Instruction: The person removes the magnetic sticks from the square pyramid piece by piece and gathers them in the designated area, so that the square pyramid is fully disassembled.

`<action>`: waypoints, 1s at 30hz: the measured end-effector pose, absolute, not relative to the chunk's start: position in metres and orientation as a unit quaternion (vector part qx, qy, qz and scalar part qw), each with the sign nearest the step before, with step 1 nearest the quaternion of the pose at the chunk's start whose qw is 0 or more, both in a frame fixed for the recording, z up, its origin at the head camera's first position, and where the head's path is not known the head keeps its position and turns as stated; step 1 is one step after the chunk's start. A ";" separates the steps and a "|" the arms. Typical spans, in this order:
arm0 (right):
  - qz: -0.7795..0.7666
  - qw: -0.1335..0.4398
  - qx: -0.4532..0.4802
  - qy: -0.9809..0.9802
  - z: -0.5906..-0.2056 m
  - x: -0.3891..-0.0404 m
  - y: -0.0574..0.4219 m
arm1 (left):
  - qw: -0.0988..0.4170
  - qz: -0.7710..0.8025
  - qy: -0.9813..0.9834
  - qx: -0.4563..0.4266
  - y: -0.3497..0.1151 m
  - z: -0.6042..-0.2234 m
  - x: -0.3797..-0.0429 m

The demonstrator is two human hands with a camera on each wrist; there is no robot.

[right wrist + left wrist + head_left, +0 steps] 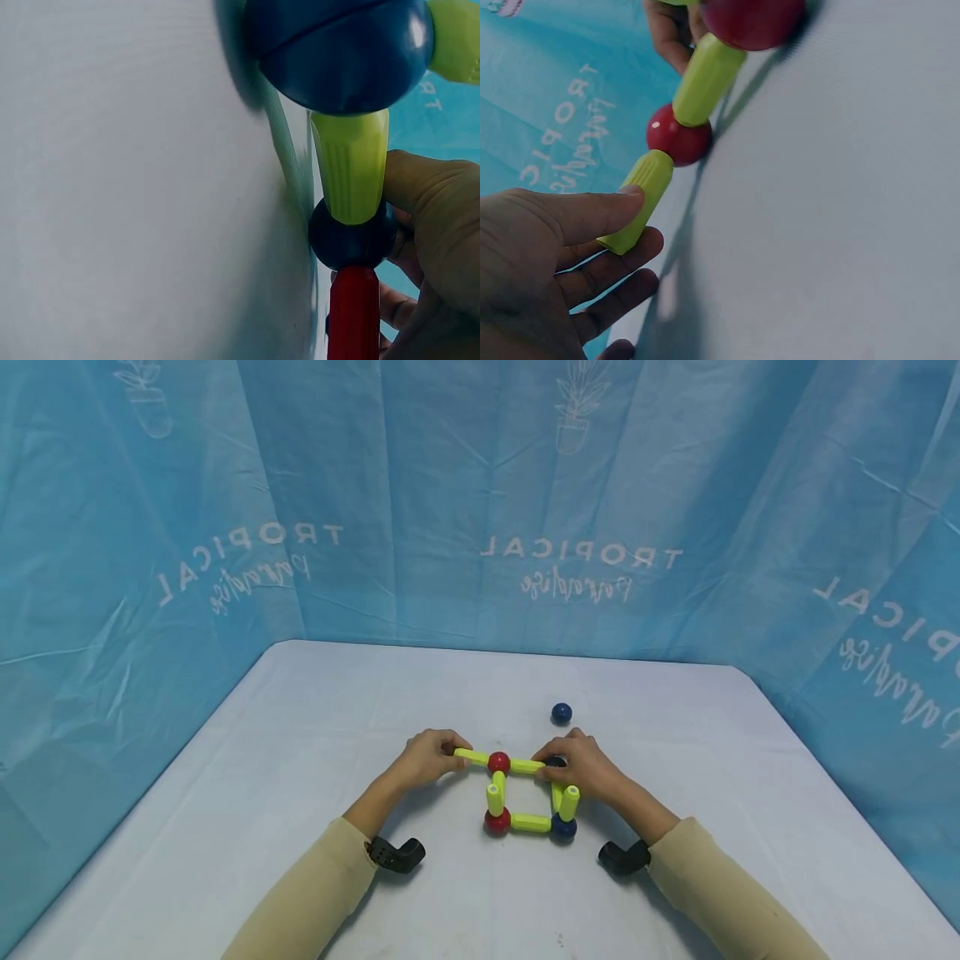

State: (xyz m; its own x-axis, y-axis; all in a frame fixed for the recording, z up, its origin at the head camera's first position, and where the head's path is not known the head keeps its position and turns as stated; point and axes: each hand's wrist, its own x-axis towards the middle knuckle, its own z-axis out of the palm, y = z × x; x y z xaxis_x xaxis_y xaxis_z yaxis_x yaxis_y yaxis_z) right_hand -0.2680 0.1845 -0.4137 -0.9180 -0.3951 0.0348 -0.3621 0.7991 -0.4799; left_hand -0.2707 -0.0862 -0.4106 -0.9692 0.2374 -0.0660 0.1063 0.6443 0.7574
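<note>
A square of yellow-green rods joined by red and blue balls lies on the table. Between thumb and fingers, my left hand (431, 756) pinches a yellow-green rod (646, 191) that sticks out leftward from the rear red ball (498, 762). My right hand (588, 767) grips the rear blue ball (337, 236), partly covering it in the head view. A red rod (354, 315) extends from that ball in the right wrist view; the hand hides it from the head camera. Short yellow-green rods rise from the front red ball (497, 823) and the front blue ball (563, 829).
Behind the right hand, a loose blue ball (562, 713) rests on the white table (360, 693). Blue printed curtain (435, 485) surrounds the table's back and sides. Black devices (397, 856) sit on both wrists.
</note>
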 end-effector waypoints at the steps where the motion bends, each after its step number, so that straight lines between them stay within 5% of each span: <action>1: -0.245 0.033 -0.201 0.948 -0.413 -0.267 0.185 | 0.078 0.408 0.904 0.097 -0.086 -0.412 -0.271; 30: -0.256 0.067 -0.229 0.937 -0.410 -0.269 0.159 | 0.065 0.390 0.911 0.120 -0.070 -0.419 -0.269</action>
